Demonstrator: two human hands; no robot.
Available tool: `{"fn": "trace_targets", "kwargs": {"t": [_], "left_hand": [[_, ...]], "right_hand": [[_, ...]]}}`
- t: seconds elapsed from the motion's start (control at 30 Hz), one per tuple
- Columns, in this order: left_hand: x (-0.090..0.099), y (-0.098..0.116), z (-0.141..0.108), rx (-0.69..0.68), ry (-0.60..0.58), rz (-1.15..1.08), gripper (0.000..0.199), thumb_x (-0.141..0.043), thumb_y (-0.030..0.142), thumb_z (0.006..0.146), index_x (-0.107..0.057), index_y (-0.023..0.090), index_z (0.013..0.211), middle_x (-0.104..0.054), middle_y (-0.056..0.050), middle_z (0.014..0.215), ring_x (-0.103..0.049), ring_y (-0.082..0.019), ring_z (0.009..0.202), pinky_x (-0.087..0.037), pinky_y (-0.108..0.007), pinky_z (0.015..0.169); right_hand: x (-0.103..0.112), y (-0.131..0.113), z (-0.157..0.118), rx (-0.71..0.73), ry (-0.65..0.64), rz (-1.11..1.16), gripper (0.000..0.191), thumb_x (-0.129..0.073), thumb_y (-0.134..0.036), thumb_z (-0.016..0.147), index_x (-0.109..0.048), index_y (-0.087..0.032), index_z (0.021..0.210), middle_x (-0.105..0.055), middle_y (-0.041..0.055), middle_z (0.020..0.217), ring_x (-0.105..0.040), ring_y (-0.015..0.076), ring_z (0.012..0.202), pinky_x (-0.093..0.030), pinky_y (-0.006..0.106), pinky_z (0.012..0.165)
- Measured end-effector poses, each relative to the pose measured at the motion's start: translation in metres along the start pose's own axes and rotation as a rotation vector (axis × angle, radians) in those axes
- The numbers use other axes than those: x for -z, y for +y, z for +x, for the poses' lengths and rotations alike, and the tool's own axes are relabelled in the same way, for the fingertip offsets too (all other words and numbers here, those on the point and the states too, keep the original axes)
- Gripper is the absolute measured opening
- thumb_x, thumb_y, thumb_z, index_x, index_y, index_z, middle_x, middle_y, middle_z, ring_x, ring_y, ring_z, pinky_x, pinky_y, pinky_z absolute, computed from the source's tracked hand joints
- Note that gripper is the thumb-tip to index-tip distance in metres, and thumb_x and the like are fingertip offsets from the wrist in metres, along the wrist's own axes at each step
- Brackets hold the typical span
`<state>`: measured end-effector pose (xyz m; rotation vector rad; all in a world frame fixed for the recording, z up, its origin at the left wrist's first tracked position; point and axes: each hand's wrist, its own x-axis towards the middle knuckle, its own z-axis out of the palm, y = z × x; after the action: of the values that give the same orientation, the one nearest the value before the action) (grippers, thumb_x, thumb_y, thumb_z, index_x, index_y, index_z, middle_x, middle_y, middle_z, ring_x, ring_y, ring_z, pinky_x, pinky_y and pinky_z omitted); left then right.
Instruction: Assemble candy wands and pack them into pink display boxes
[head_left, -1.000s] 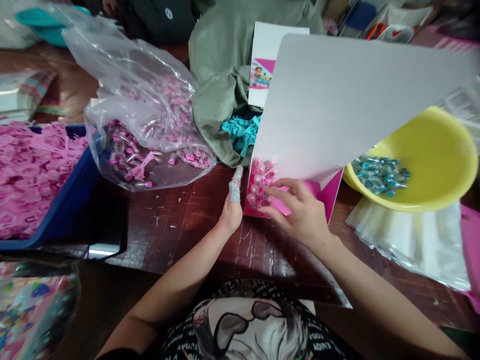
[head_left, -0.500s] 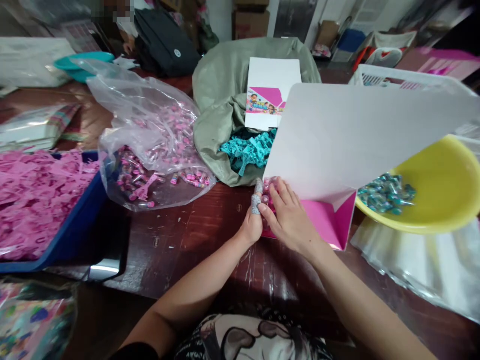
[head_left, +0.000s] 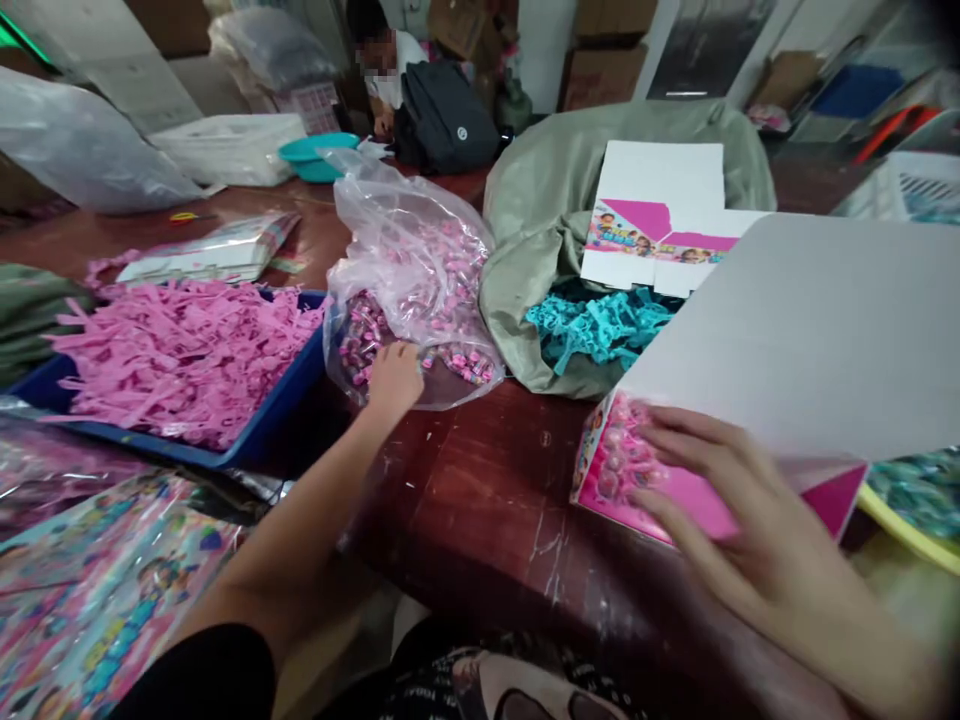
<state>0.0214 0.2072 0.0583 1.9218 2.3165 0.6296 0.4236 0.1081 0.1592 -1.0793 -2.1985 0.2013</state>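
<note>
While the left hand [head_left: 394, 380] rests on the clear bag [head_left: 405, 260], its fingers lie among the pink capsules [head_left: 360, 340] inside, and the plastic hides whether that grip has closed on any. The right hand [head_left: 735, 510] lies open, fingers spread over the pink box [head_left: 675, 505], which sits on the bench [head_left: 487, 500] with a white panel raised behind it. Capsules fill the box's far end, while the hand covers the rest, so how full it is cannot be told. Many more remain in the bag. At the right edge, a yellow basin [head_left: 900, 525] holds teal capsules [head_left: 919, 490]. Left of the bag, a blue tray [head_left: 285, 400] carries pink strips [head_left: 180, 360]. Behind, teal strips [head_left: 600, 325] lie on a green sack [head_left: 540, 280], just below a printed card [head_left: 652, 220].
</note>
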Motion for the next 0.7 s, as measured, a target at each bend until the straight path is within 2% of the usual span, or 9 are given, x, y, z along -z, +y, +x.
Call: {"fn": "trace_targets", "kwargs": {"t": [0.07, 0.13, 0.23, 0.3, 0.4, 0.5, 0.53, 0.6, 0.7], "left_hand": [[0.005, -0.019, 0.016, 0.051, 0.008, 0.068, 0.042, -0.057, 0.021, 0.082, -0.061, 0.005, 0.121, -0.052, -0.028, 0.135, -0.037, -0.047, 0.135, -0.029, -0.064, 0.111], [0.003, -0.03, 0.022, 0.117, -0.014, 0.13, 0.052, -0.057, 0.032, 0.085, -0.056, 0.007, 0.131, -0.042, -0.029, 0.146, -0.03, -0.051, 0.139, -0.028, -0.07, 0.108], [-0.009, -0.037, 0.02, 0.146, -0.095, 0.167, 0.058, -0.048, 0.046, 0.093, -0.052, 0.011, 0.139, -0.031, -0.026, 0.157, -0.027, -0.052, 0.141, -0.025, -0.076, 0.106], [-0.019, -0.036, 0.021, 0.115, -0.075, 0.187, 0.057, -0.042, 0.046, 0.095, -0.051, 0.013, 0.141, -0.032, -0.023, 0.158, -0.029, -0.051, 0.141, -0.025, -0.076, 0.106], [-0.024, -0.018, 0.02, 0.139, -0.052, 0.201, 0.054, -0.042, 0.043, 0.095, -0.053, 0.013, 0.138, -0.041, -0.024, 0.151, -0.038, -0.051, 0.134, -0.036, -0.072, 0.1], [-0.016, 0.015, 0.011, 0.168, -0.129, 0.143, 0.048, -0.041, 0.03, 0.094, -0.058, 0.007, 0.131, -0.051, -0.027, 0.141, -0.042, -0.047, 0.133, -0.038, -0.066, 0.103], [-0.015, 0.022, 0.01, 0.168, -0.132, 0.149, 0.047, -0.041, 0.029, 0.094, -0.059, 0.008, 0.131, -0.053, -0.025, 0.141, -0.043, -0.043, 0.135, -0.039, -0.061, 0.106], [-0.015, 0.026, 0.012, 0.175, -0.125, 0.174, 0.048, -0.041, 0.027, 0.094, -0.056, 0.012, 0.136, -0.052, -0.019, 0.147, -0.038, -0.038, 0.141, -0.034, -0.059, 0.112], [-0.003, 0.004, 0.012, 0.148, -0.1, 0.22, 0.044, -0.049, 0.027, 0.091, -0.06, 0.019, 0.132, -0.057, -0.012, 0.143, -0.039, -0.034, 0.141, -0.03, -0.056, 0.116]], "right_hand": [[-0.026, -0.007, 0.042, 0.102, -0.157, -0.001, 0.044, -0.056, -0.036, 0.097, -0.053, -0.024, 0.14, -0.054, 0.0157, 0.143, -0.057, 0.033, 0.128, -0.055, 0.054, 0.102], [-0.05, -0.008, 0.086, 0.13, -0.293, -0.124, 0.042, -0.058, -0.028, 0.096, -0.056, -0.016, 0.136, -0.052, 0.0196, 0.144, -0.055, 0.035, 0.13, -0.054, 0.053, 0.102], [-0.062, -0.013, 0.129, 0.119, -0.5, -0.247, 0.033, -0.063, -0.024, 0.094, -0.066, -0.013, 0.124, -0.061, 0.0189, 0.135, -0.059, 0.0337, 0.125, -0.054, 0.048, 0.101], [-0.059, -0.024, 0.133, 0.188, -0.515, -0.224, 0.033, -0.059, -0.03, 0.097, -0.065, -0.015, 0.126, -0.063, 0.0143, 0.134, -0.06, 0.0295, 0.124, -0.053, 0.044, 0.102], [-0.058, -0.056, 0.115, 0.285, -0.473, -0.091, 0.038, -0.049, -0.039, 0.103, -0.063, -0.018, 0.13, -0.063, 0.0097, 0.136, -0.059, 0.0239, 0.124, -0.05, 0.04, 0.105], [-0.078, -0.082, 0.094, 0.208, -0.409, -0.011, 0.034, -0.047, -0.037, 0.103, -0.066, -0.017, 0.123, -0.066, 0.0097, 0.129, -0.061, 0.0227, 0.12, -0.049, 0.041, 0.106], [-0.092, -0.086, 0.091, 0.175, -0.38, 0.014, 0.033, -0.047, -0.035, 0.103, -0.067, -0.017, 0.123, -0.067, 0.0099, 0.127, -0.061, 0.0231, 0.119, -0.049, 0.041, 0.105], [-0.134, -0.089, 0.088, 0.13, -0.319, 0.101, 0.033, -0.047, -0.032, 0.102, -0.064, -0.018, 0.127, -0.066, 0.0105, 0.128, -0.06, 0.0239, 0.119, -0.05, 0.042, 0.104], [-0.215, -0.09, 0.092, 0.054, -0.233, 0.187, 0.04, -0.047, -0.027, 0.1, -0.056, -0.016, 0.136, -0.061, 0.0135, 0.133, -0.058, 0.0252, 0.121, -0.05, 0.042, 0.104]]}}
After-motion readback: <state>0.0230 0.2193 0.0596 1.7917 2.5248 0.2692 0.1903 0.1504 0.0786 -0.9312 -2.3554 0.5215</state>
